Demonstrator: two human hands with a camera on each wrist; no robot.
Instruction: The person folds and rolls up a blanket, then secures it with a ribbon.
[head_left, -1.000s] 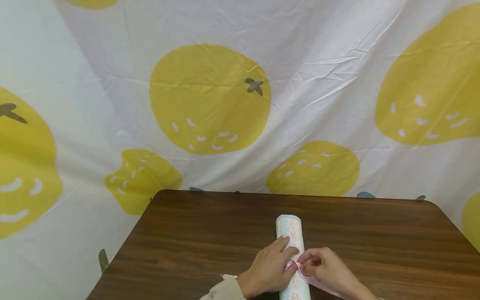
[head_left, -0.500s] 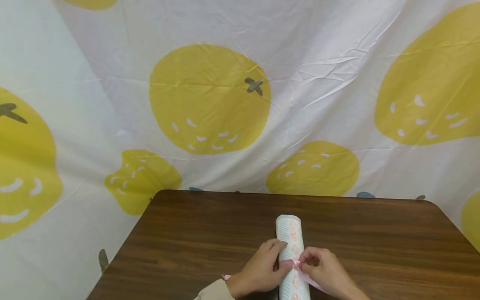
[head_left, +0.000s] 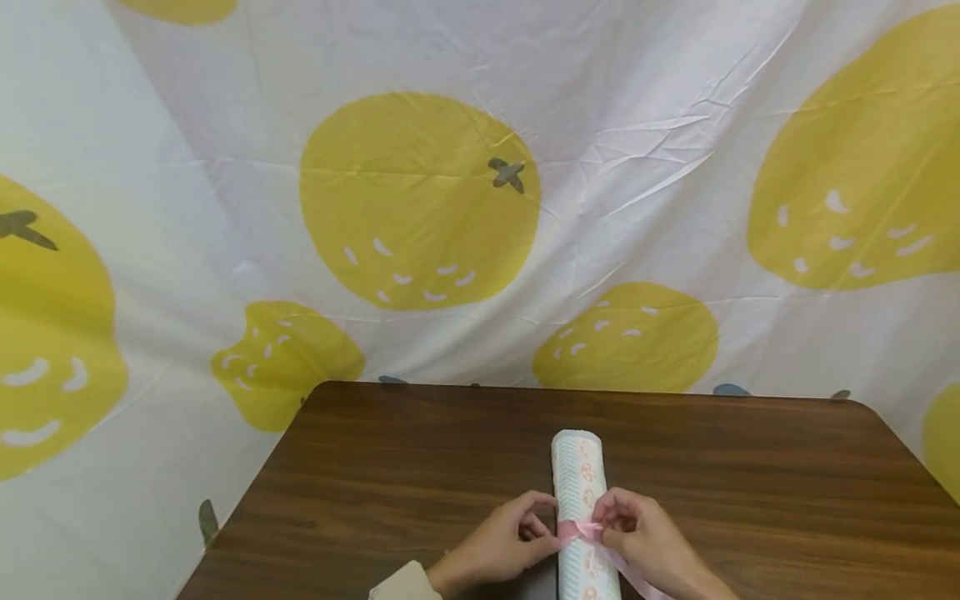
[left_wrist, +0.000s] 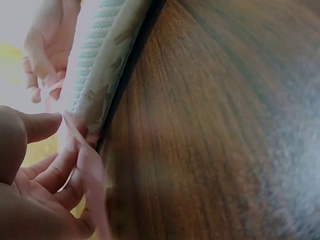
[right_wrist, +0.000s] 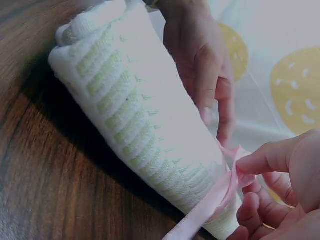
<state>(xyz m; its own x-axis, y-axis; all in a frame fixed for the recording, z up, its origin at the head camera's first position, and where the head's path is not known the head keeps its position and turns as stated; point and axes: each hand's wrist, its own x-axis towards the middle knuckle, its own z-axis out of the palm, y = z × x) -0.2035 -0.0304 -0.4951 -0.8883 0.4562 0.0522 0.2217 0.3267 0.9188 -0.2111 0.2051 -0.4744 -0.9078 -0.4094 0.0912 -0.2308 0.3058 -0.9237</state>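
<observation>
A white rolled towel [head_left: 577, 475] with pale green and pink patterning lies lengthwise on the table, a pink ribbon [head_left: 572, 530] round its middle. My right hand [head_left: 648, 533] pinches the crossed ribbon at the roll's right side; in the right wrist view, thumb and finger meet on a ribbon [right_wrist: 232, 180] loop. My left hand [head_left: 506, 537] is at the roll's left edge, fingers bent. In the left wrist view, its thumb and fingertips stand apart beside the roll, with a loose ribbon [left_wrist: 92, 175] tail running across the fingers.
The dark brown wood-grain table [head_left: 390, 467] extends to both sides and behind the roll. A white cloth with large yellow fruit prints [head_left: 420, 200] hangs behind the table and along its left side.
My left hand has slid left, off the top of the towel to its edge, uncovering the ribbon band. My right hand stays at the crossing with the ribbon pinched.
</observation>
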